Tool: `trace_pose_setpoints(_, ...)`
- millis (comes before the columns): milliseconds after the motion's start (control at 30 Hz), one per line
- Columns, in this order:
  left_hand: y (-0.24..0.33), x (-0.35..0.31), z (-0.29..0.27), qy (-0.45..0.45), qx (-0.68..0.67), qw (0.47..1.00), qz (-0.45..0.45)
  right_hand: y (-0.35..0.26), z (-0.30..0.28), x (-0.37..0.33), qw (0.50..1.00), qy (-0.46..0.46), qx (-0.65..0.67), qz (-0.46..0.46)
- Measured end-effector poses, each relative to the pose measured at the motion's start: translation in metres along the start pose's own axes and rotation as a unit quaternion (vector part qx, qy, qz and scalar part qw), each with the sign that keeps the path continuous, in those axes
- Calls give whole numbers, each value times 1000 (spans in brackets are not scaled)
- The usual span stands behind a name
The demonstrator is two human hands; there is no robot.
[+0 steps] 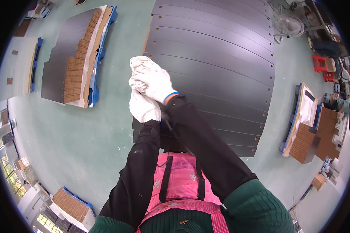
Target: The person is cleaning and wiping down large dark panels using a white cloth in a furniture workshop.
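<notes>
1. The right hand (pixel 153 80), in a white knit glove with a blue cuff edge, is bunched up, its fingers curled inward; whether it grips something cannot be told.
2. The left hand (pixel 144 108), gloved in white too, lies just below and against the right one; its fingers are mostly hidden, so how far it is open, and what it may hold, cannot be told.
3. Both hands are at the left edge of the dark boards (pixel 217 58); contact with them is unclear.
4. These boards lie side by side in a long row ahead and to the right, with small round holes near their ends.
5. Black sleeves (pixel 210 136) cover the forearms, above a pink apron (pixel 182 180).
6. Left, across the green floor (pixel 109 128), a stepped stack of panels (pixel 68 52) rests on a blue pallet (pixel 100 56).
7. A fan (pixel 291 26) stands beyond the boards, upper right; red stools (pixel 320 64) stand farther right.
</notes>
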State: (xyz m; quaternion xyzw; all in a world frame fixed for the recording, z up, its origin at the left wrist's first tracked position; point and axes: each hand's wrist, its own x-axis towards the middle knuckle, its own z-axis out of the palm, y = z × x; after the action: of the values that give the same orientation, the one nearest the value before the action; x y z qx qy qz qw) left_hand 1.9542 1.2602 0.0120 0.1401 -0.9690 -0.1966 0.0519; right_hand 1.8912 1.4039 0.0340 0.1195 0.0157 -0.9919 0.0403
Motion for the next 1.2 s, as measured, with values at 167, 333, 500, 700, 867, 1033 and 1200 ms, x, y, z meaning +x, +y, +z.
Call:
trace_pose_setpoints(167,19,-5,2,11,115,970,212,-185,-36,-61,996,-70,58,4)
trace_pose_setpoints(333,26,-4,7,-20,116,964,238,-311,-70,-191,848,81,-212,-479)
trace_pose_setpoints(500,13,3,-3,6,113,965,238,-111,-27,-6,971,-113,55,-201)
trace_pose_setpoints(700,23,-5,8,-46,108,968,224,0,-19,58,985,-166,37,43)
trace_pose_setpoints(867,7,4,-12,-24,140,964,224,-204,12,-2,991,-73,93,60)
trace_pose_setpoints(1033,46,-3,-2,-81,128,964,217,-419,-50,-114,929,-44,-75,-360)
trace_pose_setpoints(1200,18,5,-17,-56,112,971,204,-152,3,101,966,-192,-3,-171)
